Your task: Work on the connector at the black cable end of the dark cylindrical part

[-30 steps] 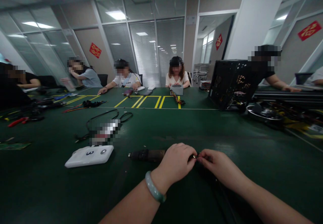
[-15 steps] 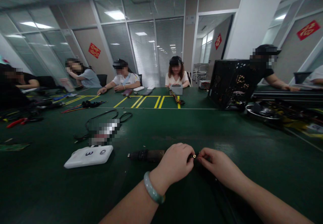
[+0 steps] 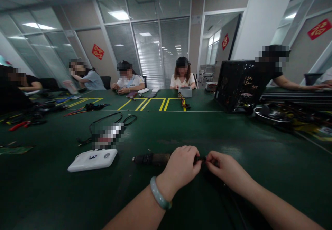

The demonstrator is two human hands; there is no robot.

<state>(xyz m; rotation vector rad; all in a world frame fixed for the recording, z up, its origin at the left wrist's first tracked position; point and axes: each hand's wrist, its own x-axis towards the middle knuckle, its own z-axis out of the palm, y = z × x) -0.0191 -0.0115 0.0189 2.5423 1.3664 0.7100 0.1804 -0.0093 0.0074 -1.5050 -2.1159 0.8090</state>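
Observation:
A dark electric screwdriver (image 3: 153,159) lies along the green table top, its metal tip pointing left. My left hand (image 3: 183,159), with a jade-like bangle (image 3: 158,194) on the wrist, is wrapped round its rear end. Just to the right, my right hand (image 3: 220,166) pinches the dark end of a cord (image 3: 203,158) at the back of the screwdriver. The two hands are a small gap apart. Whether the cord end is seated in the screwdriver cannot be made out. A black cable (image 3: 234,202) runs from below my right hand toward the front edge.
A white power bank (image 3: 93,161) marked 3 lies left, with a black cord (image 3: 103,117) behind. Red-handled pliers (image 3: 20,125) and a circuit board (image 3: 17,150) are far left. A black computer case (image 3: 233,85) and a metal bowl (image 3: 272,117) stand right. Several people sit around the table.
The small brass-coloured piece between my hands no longer shows; a dark cord end spans the gap instead. Both hands have hardly moved. A person across the table has drawn an arm in.

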